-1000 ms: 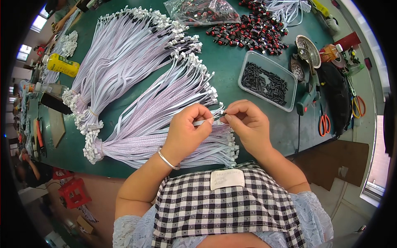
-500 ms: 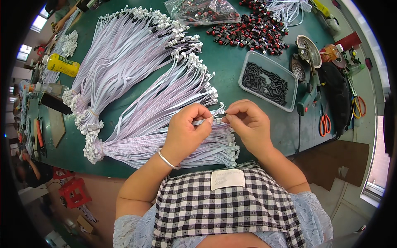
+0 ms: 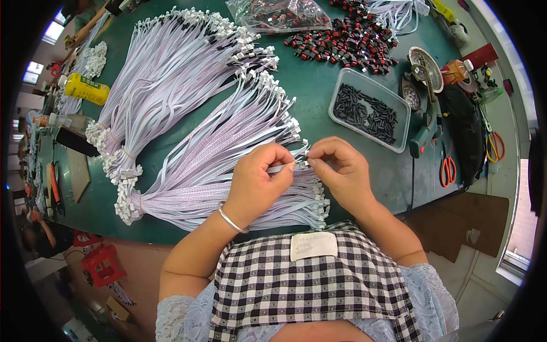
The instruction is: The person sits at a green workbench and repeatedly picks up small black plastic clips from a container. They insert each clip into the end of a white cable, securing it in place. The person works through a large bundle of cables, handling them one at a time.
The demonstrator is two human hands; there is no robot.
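Fingers (image 3: 283, 176) of the left hand (image 3: 256, 179) press together on a thin pale cable (image 3: 274, 169), its end pointing right, toward the right hand (image 3: 345, 174). Thumb and forefinger there draw nearly closed at the cable's end; whether they grip it cannot be told at this size. Beneath the left hand, a near bundle (image 3: 199, 171) of flat pale cables fans across a green table (image 3: 310, 97), white connectors at its ends. On the far left lies a second, larger bundle (image 3: 165, 85). Beyond the right hand sits a clear tub (image 3: 370, 138) of small black pieces (image 3: 353, 108); farther off, red-and-black parts (image 3: 347, 45) lie heaped beside a clear bag (image 3: 279, 16). Orange-handled scissors (image 3: 447, 172) rest at right. A silver bracelet (image 3: 232, 219) circles the left wrist.
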